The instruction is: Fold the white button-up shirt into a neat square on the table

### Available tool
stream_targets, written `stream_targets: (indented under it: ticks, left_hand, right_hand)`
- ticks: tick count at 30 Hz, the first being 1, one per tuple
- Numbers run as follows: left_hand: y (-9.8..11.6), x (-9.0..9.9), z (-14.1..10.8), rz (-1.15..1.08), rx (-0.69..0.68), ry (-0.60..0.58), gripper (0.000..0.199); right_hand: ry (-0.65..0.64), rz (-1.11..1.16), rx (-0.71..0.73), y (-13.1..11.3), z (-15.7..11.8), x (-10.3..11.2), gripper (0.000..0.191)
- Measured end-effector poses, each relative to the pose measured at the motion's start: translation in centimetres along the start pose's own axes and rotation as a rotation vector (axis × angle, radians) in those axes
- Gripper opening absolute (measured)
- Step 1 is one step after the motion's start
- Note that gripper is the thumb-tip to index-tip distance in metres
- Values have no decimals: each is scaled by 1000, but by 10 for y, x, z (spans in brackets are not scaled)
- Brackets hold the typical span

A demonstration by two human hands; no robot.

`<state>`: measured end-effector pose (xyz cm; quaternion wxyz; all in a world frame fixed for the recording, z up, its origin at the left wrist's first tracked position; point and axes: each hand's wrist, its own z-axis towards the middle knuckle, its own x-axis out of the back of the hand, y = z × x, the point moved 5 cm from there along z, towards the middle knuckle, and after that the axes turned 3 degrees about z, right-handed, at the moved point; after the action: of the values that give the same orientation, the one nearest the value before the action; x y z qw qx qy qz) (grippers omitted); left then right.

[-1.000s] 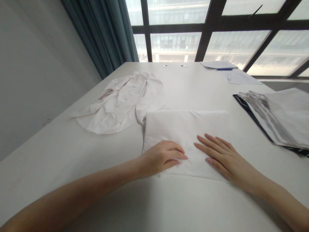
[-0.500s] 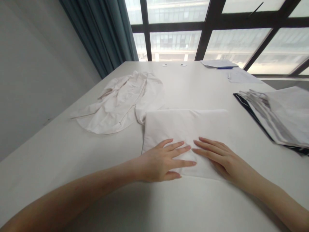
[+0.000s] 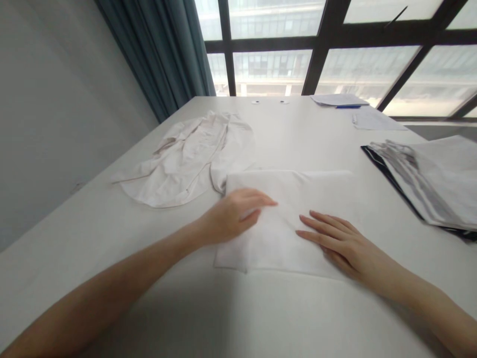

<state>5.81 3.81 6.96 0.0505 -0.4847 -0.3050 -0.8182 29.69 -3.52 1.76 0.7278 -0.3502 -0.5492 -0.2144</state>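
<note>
A folded white cloth lies flat on the white table, its near edge toward me. Over its left part is my left hand, side-on, with the thumb apart from the other fingers and nothing seen between them. Whether its fingertips touch the cloth is unclear. My right hand rests palm down on the right part of the cloth, fingers stretched out. A crumpled white garment spreads out beyond on the left and meets the folded cloth's far left corner.
At the right a stack of white fabric lies on something black. Papers and a blue pen are at the far right of the table. Behind are a blue curtain and windows.
My left hand has lifted from its flat, spread position and moved up and to the left, uncovering the cloth's near left corner. My right hand stays where it was.
</note>
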Motion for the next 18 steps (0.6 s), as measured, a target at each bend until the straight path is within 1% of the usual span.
stream_targets:
  ticks: [1, 2, 3, 4, 5, 7, 9, 10, 12, 14, 16, 18]
  left_hand:
    - [-12, 14, 1, 61, 48, 116, 44]
    - [-25, 26, 1, 124, 91, 202, 51]
    - [-38, 34, 1, 169, 117, 251, 57]
    - [-53, 37, 0, 180, 134, 230, 62]
    - [-68, 37, -2, 161, 145, 175, 65]
    - [-97, 27, -7, 91, 174, 26, 61]
    - [-122, 17, -15, 117, 244, -62, 57]
    - [-130, 12, -18, 149, 272, -90, 55]
    - [-139, 5, -22, 216, 315, -131, 51]
    - [-142, 2, -22, 256, 333, -148, 48]
    - [-142, 3, -20, 263, 332, -131, 44]
    - [-145, 7, -20, 255, 332, -78, 41]
  right_hand:
    - [-8, 16, -1, 1, 0, 1, 53]
    - [-24, 32, -7, 2, 0, 2, 51]
    - [-42, 45, -14, 3, -1, 3, 50]
    - [-62, 54, -20, 5, -2, 4, 49]
    - [-82, 60, -24, 6, -3, 4, 48]
    - [-107, 70, -28, 8, -6, 5, 47]
    - [-117, 81, -34, 10, -9, 6, 48]
    - [-122, 82, -40, 11, -10, 6, 48]
    - [-145, 77, -46, 13, -14, 5, 48]
    - [-181, 66, -48, 16, -19, 3, 49]
    - [-210, 53, -49, 18, -25, 3, 50]
    - [-209, 43, -54, 18, -32, 6, 50]
